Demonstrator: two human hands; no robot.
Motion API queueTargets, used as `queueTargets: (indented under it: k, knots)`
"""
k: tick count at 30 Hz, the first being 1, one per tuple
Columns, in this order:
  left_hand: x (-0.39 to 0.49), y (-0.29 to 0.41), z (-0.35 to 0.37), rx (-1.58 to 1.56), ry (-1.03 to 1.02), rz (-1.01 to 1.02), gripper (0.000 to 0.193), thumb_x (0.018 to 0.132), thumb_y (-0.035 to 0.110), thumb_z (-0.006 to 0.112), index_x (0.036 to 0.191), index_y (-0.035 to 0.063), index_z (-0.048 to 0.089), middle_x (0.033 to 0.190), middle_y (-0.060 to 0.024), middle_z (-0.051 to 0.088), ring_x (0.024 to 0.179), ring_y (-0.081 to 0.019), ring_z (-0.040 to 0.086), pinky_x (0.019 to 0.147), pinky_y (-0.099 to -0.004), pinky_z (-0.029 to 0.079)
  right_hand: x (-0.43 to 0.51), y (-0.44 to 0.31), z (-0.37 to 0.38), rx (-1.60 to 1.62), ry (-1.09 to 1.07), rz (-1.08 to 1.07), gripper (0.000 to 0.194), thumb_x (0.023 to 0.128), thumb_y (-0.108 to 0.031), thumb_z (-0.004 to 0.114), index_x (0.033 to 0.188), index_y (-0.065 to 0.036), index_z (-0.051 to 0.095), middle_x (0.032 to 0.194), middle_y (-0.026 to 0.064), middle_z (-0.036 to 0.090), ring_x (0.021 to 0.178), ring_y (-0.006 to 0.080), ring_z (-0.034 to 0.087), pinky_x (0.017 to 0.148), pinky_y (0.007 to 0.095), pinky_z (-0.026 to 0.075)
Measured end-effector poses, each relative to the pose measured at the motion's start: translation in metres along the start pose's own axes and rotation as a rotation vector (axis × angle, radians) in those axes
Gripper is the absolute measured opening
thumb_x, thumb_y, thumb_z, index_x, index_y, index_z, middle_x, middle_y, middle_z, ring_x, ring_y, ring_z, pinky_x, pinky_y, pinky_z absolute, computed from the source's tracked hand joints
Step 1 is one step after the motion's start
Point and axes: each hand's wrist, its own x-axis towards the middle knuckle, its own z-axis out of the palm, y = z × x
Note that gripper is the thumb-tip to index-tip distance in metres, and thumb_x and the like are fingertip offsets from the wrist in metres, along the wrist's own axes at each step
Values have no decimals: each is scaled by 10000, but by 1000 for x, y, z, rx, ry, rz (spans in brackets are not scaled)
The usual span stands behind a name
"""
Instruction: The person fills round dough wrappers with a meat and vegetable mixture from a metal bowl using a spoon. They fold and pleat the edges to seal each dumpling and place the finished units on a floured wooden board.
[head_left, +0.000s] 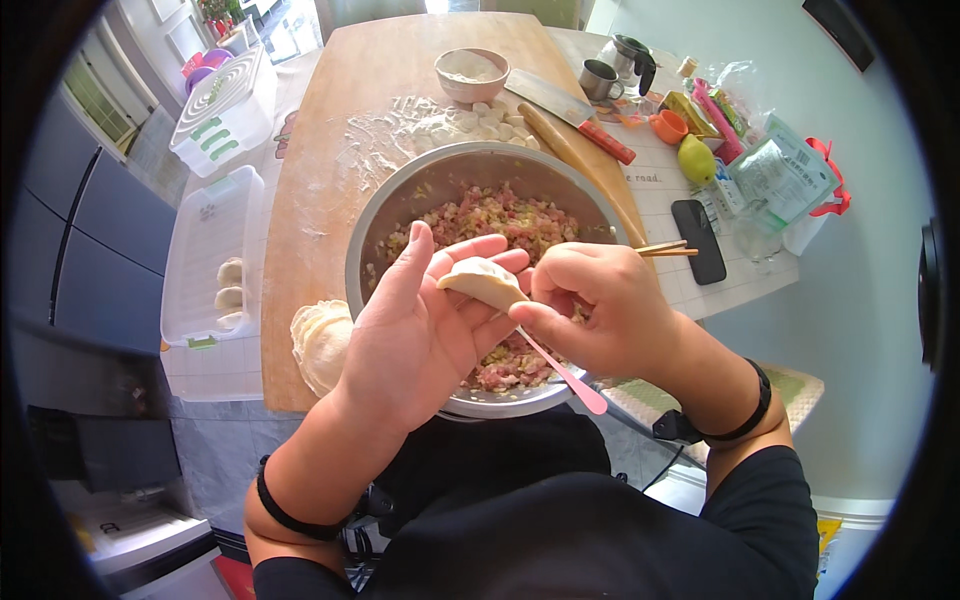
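A folded dumpling (484, 283) lies across the fingers of my left hand (427, 330), which is turned palm up with the thumb raised. At the dumpling's right end, the thumb and bent fingers of my right hand (607, 304) pinch the dough edge. Both hands are above a large steel bowl (360, 217) of minced meat filling (495, 217) with pale and green bits. A pink-handled utensil (574, 386) leans over the bowl's near rim, its other end hidden. Left of the bowl, a stack of round dough wrappers (322, 345) rests on the wooden board (315, 172), partly behind my left wrist.
Beyond the bowl are floured dough pieces (487, 124), a bowl of flour (471, 79), a cleaver (555, 101) and a rolling pin (570, 154). Chopsticks (667, 249) jut past the right rim near a phone (699, 241). A plastic box (210, 217) at left contains several dumplings (229, 296).
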Motion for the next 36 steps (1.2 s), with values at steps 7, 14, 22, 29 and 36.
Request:
queueTargets:
  k: [7, 14, 22, 29, 36]
  knots:
    - [-2, -4, 2, 65, -28, -76, 642, 996, 537, 368, 1276, -34, 457, 1145, -145, 581, 1062, -242, 575, 1004, -388, 421, -1, 9, 14, 104, 24, -121, 170, 766, -83, 650, 685, -42, 506, 635, 92, 539, 560, 252, 550, 506, 354, 428]
    - [1, -7, 1, 23, 48, -73, 655, 1006, 542, 289, 1331, -4, 451, 1234, -162, 570, 1155, -260, 545, 1020, -407, 407, -4, 3, 10, 316, -97, 191, 305, 811, -199, 728, 656, -40, 520, 594, 86, 532, 506, 210, 520, 485, 315, 403]
    - [1, -7, 1, 168, 20, -85, 655, 996, 561, 331, 1291, -8, 471, 1179, -125, 566, 1076, -203, 553, 963, -348, 426, 2, 4, 0, 71, -73, 27, 213, 797, -180, 707, 716, -53, 556, 622, 81, 553, 518, 220, 554, 485, 311, 416]
    - [-2, -6, 4, 255, 30, -121, 711, 996, 585, 263, 1327, -4, 483, 1158, -99, 612, 1067, -192, 564, 962, -337, 421, -5, 4, 19, 346, 50, 81, 169, 818, -55, 653, 696, -30, 540, 645, 77, 524, 557, 162, 499, 506, 296, 397]
    - [3, -6, 0, 250, 38, -87, 668, 1004, 562, 311, 1301, -12, 480, 1130, -96, 577, 1026, -157, 545, 920, -300, 425, -2, 1, 1, 151, -56, 79, 249, 810, -122, 708, 646, -43, 537, 553, 59, 496, 484, 162, 476, 472, 300, 380]
